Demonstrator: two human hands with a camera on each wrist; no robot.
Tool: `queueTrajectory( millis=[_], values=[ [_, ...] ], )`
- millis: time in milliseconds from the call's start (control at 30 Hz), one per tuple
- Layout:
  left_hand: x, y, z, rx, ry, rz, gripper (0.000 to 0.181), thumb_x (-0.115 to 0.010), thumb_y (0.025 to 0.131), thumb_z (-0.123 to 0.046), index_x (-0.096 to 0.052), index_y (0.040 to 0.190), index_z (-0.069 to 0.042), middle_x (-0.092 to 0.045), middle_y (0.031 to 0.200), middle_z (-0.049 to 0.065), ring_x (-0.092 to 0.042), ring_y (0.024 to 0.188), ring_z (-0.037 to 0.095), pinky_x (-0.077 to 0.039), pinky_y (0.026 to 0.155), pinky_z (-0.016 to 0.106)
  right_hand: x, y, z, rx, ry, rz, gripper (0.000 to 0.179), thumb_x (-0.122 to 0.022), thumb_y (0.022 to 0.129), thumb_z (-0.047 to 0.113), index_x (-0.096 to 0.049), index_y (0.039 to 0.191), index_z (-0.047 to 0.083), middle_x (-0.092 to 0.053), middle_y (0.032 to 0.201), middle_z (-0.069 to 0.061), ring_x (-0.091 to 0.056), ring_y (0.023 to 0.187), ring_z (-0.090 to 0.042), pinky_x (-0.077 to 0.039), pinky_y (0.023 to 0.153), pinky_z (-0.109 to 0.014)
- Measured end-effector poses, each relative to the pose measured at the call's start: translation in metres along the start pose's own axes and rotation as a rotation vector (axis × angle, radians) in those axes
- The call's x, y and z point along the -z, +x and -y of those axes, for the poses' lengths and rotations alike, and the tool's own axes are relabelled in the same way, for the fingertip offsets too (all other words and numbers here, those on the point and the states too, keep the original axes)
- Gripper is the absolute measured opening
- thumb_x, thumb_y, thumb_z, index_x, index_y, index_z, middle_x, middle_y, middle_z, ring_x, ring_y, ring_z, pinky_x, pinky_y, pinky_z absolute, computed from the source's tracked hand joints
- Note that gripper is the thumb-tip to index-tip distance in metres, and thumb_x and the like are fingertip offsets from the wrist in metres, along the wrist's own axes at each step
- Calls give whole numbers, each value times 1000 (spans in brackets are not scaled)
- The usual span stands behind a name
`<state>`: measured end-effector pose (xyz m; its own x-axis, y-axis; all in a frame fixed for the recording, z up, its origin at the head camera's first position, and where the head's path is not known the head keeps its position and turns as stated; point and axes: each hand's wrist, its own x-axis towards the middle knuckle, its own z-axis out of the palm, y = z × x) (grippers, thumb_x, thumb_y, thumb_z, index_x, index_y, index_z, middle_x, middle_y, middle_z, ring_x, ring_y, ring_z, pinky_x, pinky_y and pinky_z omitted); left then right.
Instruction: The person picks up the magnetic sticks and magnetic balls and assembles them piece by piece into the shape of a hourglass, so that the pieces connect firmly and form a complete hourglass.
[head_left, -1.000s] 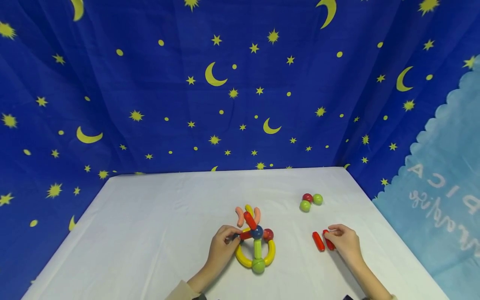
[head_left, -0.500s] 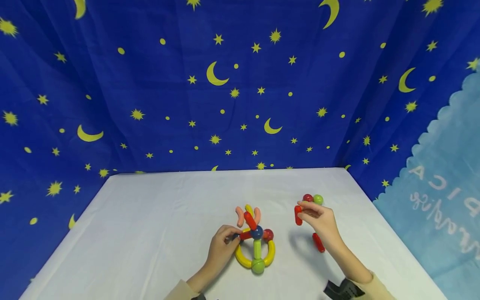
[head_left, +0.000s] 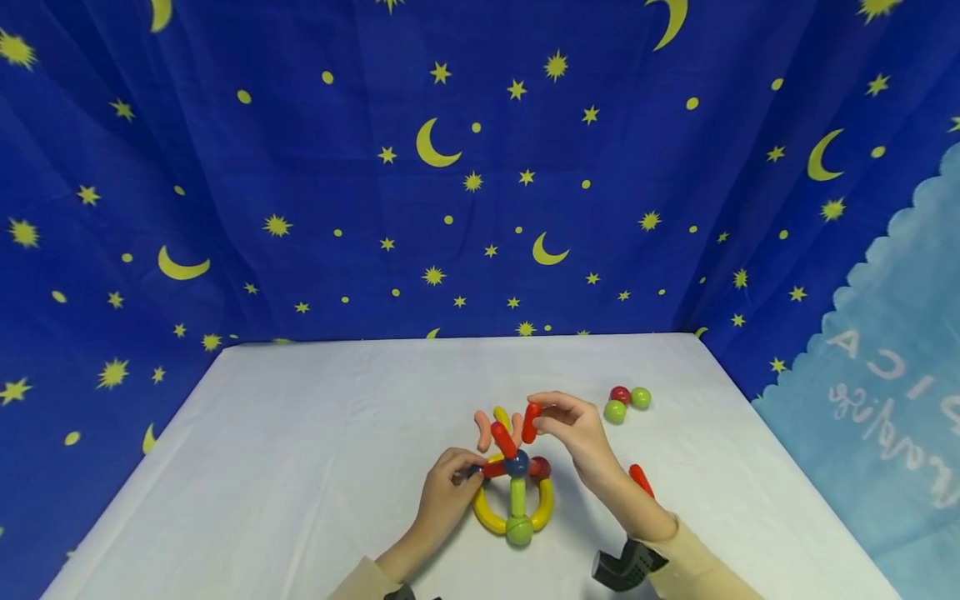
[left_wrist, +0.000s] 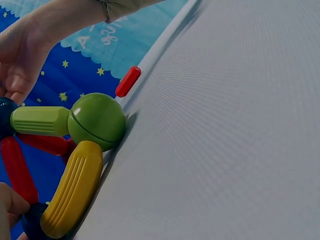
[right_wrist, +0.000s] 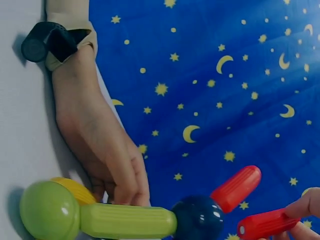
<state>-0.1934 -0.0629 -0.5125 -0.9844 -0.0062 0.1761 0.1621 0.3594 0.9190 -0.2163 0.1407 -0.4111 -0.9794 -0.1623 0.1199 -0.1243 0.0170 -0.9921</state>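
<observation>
A magnetic ball-and-rod frame stands mid-table, with a blue ball (head_left: 517,463) on top, a green rod (head_left: 518,497) sloping to a green ball (head_left: 519,531), and curved yellow rods (left_wrist: 75,192) round its base. From the top ball one red rod (right_wrist: 237,189) sticks up. My left hand (head_left: 447,500) pinches the frame's left corner, at a dark blue ball (left_wrist: 34,221) partly covered by the fingers. In my right hand (head_left: 577,429), thumb and fingers pinch a loose red rod (right_wrist: 267,224), raised beside the upright one and apart from the top ball.
Behind the frame lie two pink curved rods (head_left: 482,431) and a yellow piece (head_left: 502,417). Two green balls (head_left: 615,412) and a red ball (head_left: 620,395) sit together at the back right. Another red rod (head_left: 641,481) lies right of the right forearm, on the white-covered table (head_left: 337,433).
My right hand has lifted one of two red rods off the table and carried it left to the frame's top. The left hand stays on its corner.
</observation>
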Motion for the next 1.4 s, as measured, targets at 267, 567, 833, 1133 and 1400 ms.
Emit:
queueTrajectory(
  millis=[267,567,833,1133,1400],
  values=[
    [0,0,0,-5,-1,1,15,-68,80,-6,-72,92,-14,-64,97,1,-55,84,11,-43,70,18,-5,-1,-7,7,-39,93,32,-58,84,-1,-58,114,-11,-68,91,9,-62,82,-10,-55,76,-26],
    [0,-1,-1,-11,-11,-9,16,-68,79,-5,-72,91,-15,-64,96,1,-55,83,10,-44,70,17,-3,-1,-5,-25,-80,90,30,-59,84,0,-59,112,-8,-65,104,-14,-62,85,-10,-54,79,-23],
    [0,0,-2,-3,8,-5,14,-68,80,-8,-72,92,-15,-64,97,1,-57,85,11,-44,71,18,2,3,-3,-18,-127,120,36,-61,87,5,-56,120,-8,-61,118,-25,-62,91,-7,-52,82,-21],
    [-1,-1,-4,-17,13,-16,15,-69,79,-5,-73,91,-14,-64,95,0,-59,84,12,-44,69,17,46,28,-7,12,-241,-101,30,-58,94,16,-59,115,-5,-66,108,-17,-62,82,-1,-52,75,-20],
    [-1,-2,-4,-13,7,-24,17,-68,77,-3,-73,90,-14,-64,95,0,-56,82,11,-45,69,17,95,51,-50,59,-427,-373,24,-65,83,-2,-64,105,-8,-67,103,-25,-54,73,5,-44,69,-11]
  ],
)
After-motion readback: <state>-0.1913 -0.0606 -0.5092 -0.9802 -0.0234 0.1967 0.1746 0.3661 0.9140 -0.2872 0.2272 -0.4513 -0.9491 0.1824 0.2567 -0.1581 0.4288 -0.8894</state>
